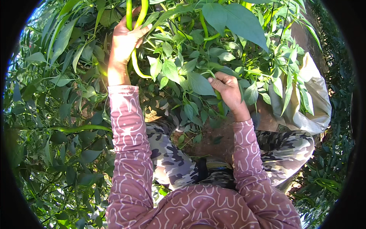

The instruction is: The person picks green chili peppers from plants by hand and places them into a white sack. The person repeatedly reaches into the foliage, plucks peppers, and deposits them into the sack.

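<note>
Long green chili peppers hang among the leaves of pepper plants. My left hand (125, 37) is raised at the upper left, its fingers around a long light green pepper (142, 14), with another pepper (129, 14) against the palm. Below that hand a curved pepper (137, 65) hangs down. My right hand (227, 87), right of the middle, is closed on the stem end of a green pepper (219, 96), partly behind a large leaf (200, 83). More curved peppers (204, 25) show in the foliage between and above the hands.
A whitish woven sack (311, 120) stands open at the right, by my bent knee in camouflage trousers (288, 151). Another long pepper (81, 128) lies among dense leaves left of my left sleeve. Brown soil (208, 143) shows between my legs. More plants line the far right.
</note>
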{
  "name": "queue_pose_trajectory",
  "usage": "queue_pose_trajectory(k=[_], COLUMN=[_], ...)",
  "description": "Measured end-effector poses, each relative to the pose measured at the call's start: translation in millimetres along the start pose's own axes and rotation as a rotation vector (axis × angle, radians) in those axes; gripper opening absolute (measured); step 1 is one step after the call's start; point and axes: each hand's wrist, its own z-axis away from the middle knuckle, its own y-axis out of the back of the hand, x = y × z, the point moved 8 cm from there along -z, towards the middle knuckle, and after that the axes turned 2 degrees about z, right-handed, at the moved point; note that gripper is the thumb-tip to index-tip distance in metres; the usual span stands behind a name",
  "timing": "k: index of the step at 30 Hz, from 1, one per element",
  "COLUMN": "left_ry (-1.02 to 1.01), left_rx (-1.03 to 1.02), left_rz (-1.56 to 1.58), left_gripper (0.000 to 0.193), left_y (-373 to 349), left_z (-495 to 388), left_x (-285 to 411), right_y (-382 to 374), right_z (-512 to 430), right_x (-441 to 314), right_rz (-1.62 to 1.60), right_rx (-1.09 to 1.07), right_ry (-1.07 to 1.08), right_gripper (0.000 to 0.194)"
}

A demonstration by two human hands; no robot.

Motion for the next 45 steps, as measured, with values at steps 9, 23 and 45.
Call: queue_pose_trajectory(k=[9, 23, 45], left_ry=[0.252, 0.202, 0.095], left_rx=[-0.387, -0.657, -0.202], left_rz=[0.401, 0.436, 0.112], left_gripper=[0.042, 0.042, 0.046], left_y=[-62.4, -142.7, -132.9], left_z=[50.8, 113.5, 86.8], left_x=[20.5, 55.5, -38.6], right_y=[19.6, 51.7, 69.2], right_z=[-11.5, -22.6, 189.1], right_x=[-141.1, -150.4, 106.1], right_rz=[-0.461, -1.013, 1.185], right_rx=[-0.043, -0.166, -0.254], right_ry=[0.397, 0.206, -0.456], right_gripper=[0.013, 0.015, 0.024])
